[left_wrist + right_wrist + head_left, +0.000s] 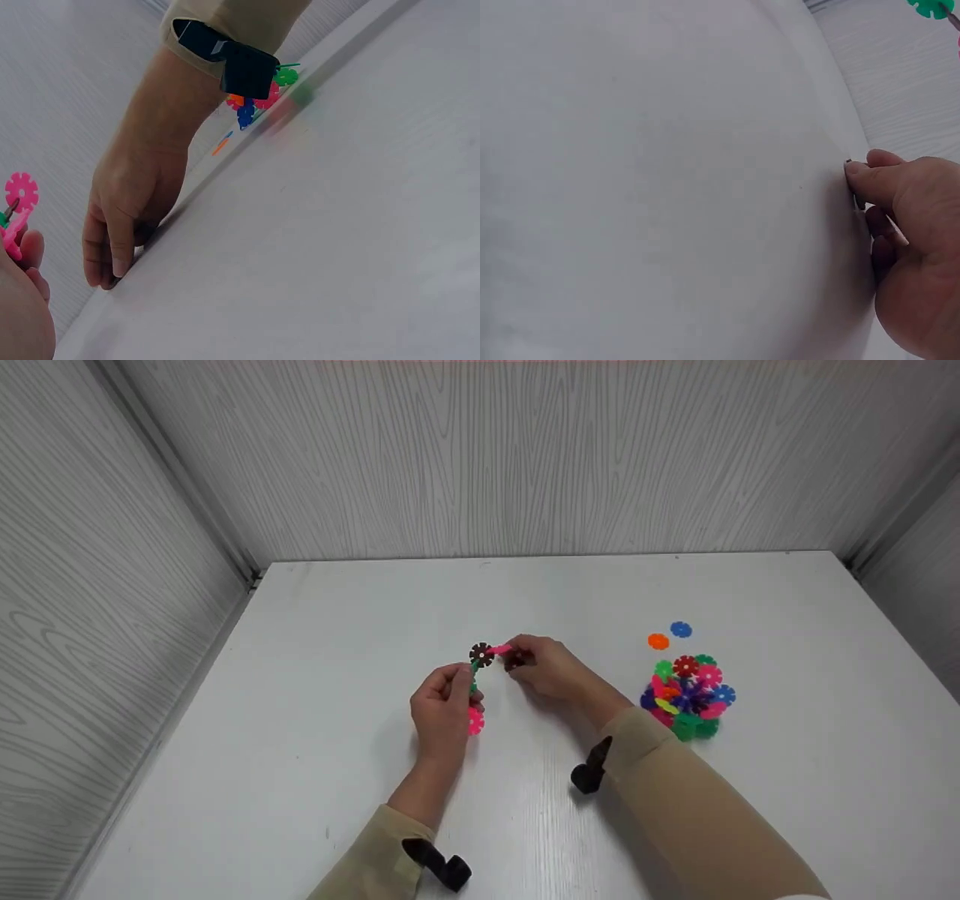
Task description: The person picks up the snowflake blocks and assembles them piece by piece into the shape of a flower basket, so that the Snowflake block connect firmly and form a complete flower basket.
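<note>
My left hand grips a small assembly of snowflake discs: a dark brown disc on top, a green piece in the middle and a pink disc below. My right hand pinches a pink disc edge-on against the brown one. Both hands hover over the middle of the white table. The left wrist view shows the right hand from the side and a pink disc by my left thumb. In the right wrist view the right hand's fingers are curled, with a green disc at the top edge.
A pile of joined colourful discs lies right of the hands, with a loose orange disc and a blue disc behind it. Grey wood-grain walls close the table on three sides. Black straps sit on both beige sleeves.
</note>
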The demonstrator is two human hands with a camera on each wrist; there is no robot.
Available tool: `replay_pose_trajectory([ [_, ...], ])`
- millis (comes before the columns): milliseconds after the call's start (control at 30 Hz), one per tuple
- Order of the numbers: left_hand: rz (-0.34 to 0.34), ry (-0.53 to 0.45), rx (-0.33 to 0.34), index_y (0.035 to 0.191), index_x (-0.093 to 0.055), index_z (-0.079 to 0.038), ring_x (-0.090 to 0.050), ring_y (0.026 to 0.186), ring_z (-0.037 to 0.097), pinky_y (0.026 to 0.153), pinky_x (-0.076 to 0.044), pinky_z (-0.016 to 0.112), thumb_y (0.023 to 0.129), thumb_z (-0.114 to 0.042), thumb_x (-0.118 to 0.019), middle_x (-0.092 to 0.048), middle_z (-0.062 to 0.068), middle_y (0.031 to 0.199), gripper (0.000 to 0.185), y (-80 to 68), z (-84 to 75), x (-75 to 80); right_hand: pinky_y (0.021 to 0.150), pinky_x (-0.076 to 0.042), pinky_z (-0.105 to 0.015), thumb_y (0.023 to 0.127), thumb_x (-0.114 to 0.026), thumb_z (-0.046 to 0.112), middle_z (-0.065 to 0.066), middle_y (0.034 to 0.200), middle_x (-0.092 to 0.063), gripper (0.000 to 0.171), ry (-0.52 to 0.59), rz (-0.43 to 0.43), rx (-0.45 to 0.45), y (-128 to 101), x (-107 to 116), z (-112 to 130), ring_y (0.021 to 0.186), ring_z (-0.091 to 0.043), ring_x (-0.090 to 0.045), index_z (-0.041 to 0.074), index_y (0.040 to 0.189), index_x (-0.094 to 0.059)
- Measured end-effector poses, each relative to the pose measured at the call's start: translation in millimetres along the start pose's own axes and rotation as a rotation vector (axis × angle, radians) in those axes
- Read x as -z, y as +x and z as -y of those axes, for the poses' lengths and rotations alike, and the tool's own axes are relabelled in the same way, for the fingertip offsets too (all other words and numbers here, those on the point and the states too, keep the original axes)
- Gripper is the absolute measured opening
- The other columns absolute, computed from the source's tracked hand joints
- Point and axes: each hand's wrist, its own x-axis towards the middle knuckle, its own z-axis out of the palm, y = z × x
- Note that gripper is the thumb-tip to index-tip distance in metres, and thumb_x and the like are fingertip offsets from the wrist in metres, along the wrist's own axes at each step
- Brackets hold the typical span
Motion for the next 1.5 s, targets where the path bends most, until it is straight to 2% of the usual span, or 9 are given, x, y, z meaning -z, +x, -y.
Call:
replay_pose_trajectory([
  [100,0.013,0.000,-0.010,0.109,-0.075,-0.003,-0.067,0.073,0.029,0.067,-0.061,0.024,0.104,-0.017,-0.069,-0.068,0.018,0.083,0.016,0.5,0.3,0.3,0.106,-0.050,-0.038,0.100,-0.072,0.005,-0.005,0.120,-0.068,0.032,0.015,0.013,-0.007,-12.7,-0.7,-0.6,0.111,-0.023,-0.059,0.010,0.131,-0.068],
  [233,0.031,0.013,-0.013,0.110,-0.075,-0.004,-0.067,0.076,0.034,0.068,-0.061,0.024,0.105,-0.019,-0.069,-0.067,0.027,0.090,0.016,-0.4,0.1,0.0,0.101,-0.053,-0.036,0.097,-0.077,0.010,-0.002,0.115,-0.067,0.030,0.008,0.023,-0.035,-33.4,-1.5,-3.1,0.109,-0.022,-0.059,0.017,0.126,-0.071],
  [400,0.060,0.052,-0.031,0.111,-0.075,-0.005,-0.067,0.073,0.029,0.067,-0.060,0.024,0.105,-0.020,-0.070,-0.068,0.026,0.090,0.017,-4.0,0.9,-2.7,0.087,-0.057,-0.032,0.096,-0.081,0.017,-0.001,0.104,-0.068,0.018,0.025,0.025,-0.085,-62.5,2.3,-7.5,0.101,-0.023,-0.063,0.023,0.113,-0.076],
  [600,0.140,0.060,-0.062,0.111,-0.075,-0.004,-0.066,0.067,0.023,0.066,-0.061,0.025,0.104,-0.017,-0.070,-0.069,0.016,0.083,0.016,-9.9,1.5,-7.8,0.081,-0.061,-0.029,0.097,-0.081,0.018,-0.007,0.101,-0.070,0.016,0.247,-0.114,-0.153,-92.8,12.3,-16.5,0.094,-0.024,-0.070,0.015,0.112,-0.077],
  [733,0.203,0.080,-0.044,0.111,-0.075,-0.005,-0.066,0.068,0.023,0.066,-0.061,0.026,0.104,-0.017,-0.070,-0.069,0.016,0.083,0.015,-13.5,1.5,-10.5,0.085,-0.063,-0.030,0.098,-0.078,0.015,-0.013,0.107,-0.074,0.024,0.418,-0.231,-0.108,-104.8,21.3,-18.8,0.094,-0.026,-0.076,0.006,0.120,-0.075],
  [900,0.250,0.106,-0.030,0.111,-0.075,-0.005,-0.067,0.069,0.024,0.067,-0.062,0.027,0.104,-0.015,-0.070,-0.069,0.016,0.083,0.014,-15.9,1.1,-12.3,0.088,-0.063,-0.032,0.100,-0.076,0.012,-0.020,0.109,-0.076,0.022,0.516,-0.373,0.000,-111.0,28.3,-17.1,0.094,-0.026,-0.078,0.006,0.122,-0.077],
  [1167,0.319,0.115,-0.021,0.111,-0.075,-0.003,-0.066,0.069,0.023,0.067,-0.062,0.027,0.104,-0.016,-0.069,-0.068,0.013,0.081,0.016,-16.9,1.9,-11.1,0.087,-0.062,-0.030,0.100,-0.075,0.011,-0.015,0.103,-0.077,0.012,0.524,-0.524,0.053,-108.0,23.6,-18.8,0.093,-0.022,-0.077,0.005,0.109,-0.081],
  [1333,0.327,0.129,-0.005,0.112,-0.075,-0.004,-0.066,0.072,0.024,0.069,-0.062,0.028,0.104,-0.017,-0.070,-0.068,0.014,0.084,0.017,-17.8,2.4,-10.9,0.087,-0.063,-0.031,0.100,-0.075,0.009,-0.013,0.106,-0.073,0.011,0.551,-0.542,0.062,-105.9,20.1,-20.6,0.094,-0.022,-0.078,0.003,0.107,-0.081],
  [1500,0.327,0.133,-0.002,0.112,-0.075,-0.004,-0.066,0.072,0.024,0.069,-0.062,0.028,0.104,-0.017,-0.070,-0.069,0.015,0.084,0.016,-17.5,1.7,-13.3,0.087,-0.063,-0.031,0.102,-0.073,0.013,-0.016,0.105,-0.074,0.015,0.563,-0.492,0.041,-104.6,18.7,-20.6,0.094,-0.025,-0.077,0.000,0.109,-0.077],
])
